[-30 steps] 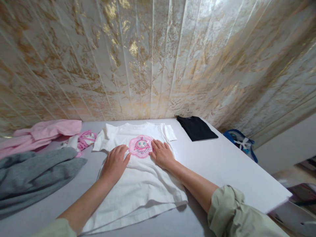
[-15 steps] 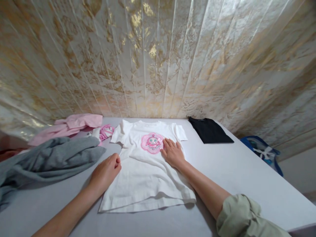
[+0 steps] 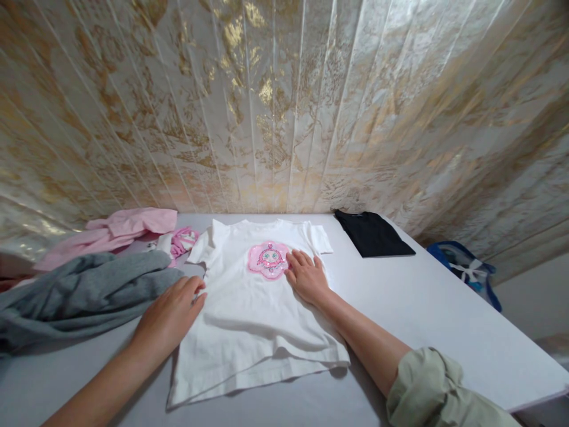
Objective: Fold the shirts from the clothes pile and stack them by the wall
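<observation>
A white short-sleeved T-shirt lies spread face up, its neck toward the far side. On its chest sits a pink flower-shaped patch with a cartoon face. My right hand rests flat on the shirt, fingers stretched out and tips at the patch's right edge. At the shirt's left side edge, my left hand is closed, with finger and thumb curled at the cloth; the exact pinch is partly hidden. Soft creases cross the lower front, and the hem is wavy.
A folded black garment lies at the back right of the white table. To the left are a grey garment, a pink garment and a pink-and-white bundle. A blue-edged bag stands beyond the right edge. A patterned curtain hangs behind.
My left hand left the patch's left side for the shirt's left edge, then shifted outward. The shirt's left side and lower corner moved left and nearer; its creases eased. My right hand stayed by the patch.
</observation>
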### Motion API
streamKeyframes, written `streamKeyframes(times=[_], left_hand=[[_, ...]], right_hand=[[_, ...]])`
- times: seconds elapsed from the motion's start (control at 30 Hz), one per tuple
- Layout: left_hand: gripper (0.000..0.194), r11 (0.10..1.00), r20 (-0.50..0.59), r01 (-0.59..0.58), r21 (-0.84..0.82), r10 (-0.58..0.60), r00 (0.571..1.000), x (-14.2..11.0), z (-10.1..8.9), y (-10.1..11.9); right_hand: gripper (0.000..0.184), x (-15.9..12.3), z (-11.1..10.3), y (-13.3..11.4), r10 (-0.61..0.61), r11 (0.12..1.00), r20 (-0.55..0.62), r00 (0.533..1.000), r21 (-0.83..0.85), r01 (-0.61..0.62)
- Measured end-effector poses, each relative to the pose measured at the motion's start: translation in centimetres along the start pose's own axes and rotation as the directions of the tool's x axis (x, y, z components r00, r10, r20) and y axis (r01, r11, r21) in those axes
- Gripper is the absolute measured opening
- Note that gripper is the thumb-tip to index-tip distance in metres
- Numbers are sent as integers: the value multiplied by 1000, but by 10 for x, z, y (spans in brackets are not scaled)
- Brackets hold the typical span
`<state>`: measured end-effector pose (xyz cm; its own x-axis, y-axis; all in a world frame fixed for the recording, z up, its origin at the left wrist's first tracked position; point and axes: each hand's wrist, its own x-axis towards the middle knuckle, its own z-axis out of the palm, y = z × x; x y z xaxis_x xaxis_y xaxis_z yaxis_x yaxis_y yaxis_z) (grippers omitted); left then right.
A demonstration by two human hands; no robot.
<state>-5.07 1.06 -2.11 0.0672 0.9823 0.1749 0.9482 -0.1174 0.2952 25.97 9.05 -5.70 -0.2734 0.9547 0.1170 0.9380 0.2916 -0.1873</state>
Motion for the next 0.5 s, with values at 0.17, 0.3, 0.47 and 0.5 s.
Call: streamKeyframes(times=[0.17, 0.3, 0.47, 0.5], left_hand=[[27, 976, 49, -212, -43, 214, 976, 28, 21, 41], [26, 986, 153, -120, 112, 102, 983, 29, 22, 42], [33, 957, 208, 13, 291, -77, 975, 36, 5, 40], [32, 961, 188, -2, 278, -52, 981, 41, 4, 43]], right_hand=[[51, -1, -1, 1, -14, 1000, -6, 1000, 1, 14], [51, -2, -3, 1, -17, 1000, -11, 1000, 6, 17], [50, -1, -4, 1, -27, 1000, -24, 999, 6, 27], [50, -1, -4, 1, -27, 1000, -27, 999, 7, 27]])
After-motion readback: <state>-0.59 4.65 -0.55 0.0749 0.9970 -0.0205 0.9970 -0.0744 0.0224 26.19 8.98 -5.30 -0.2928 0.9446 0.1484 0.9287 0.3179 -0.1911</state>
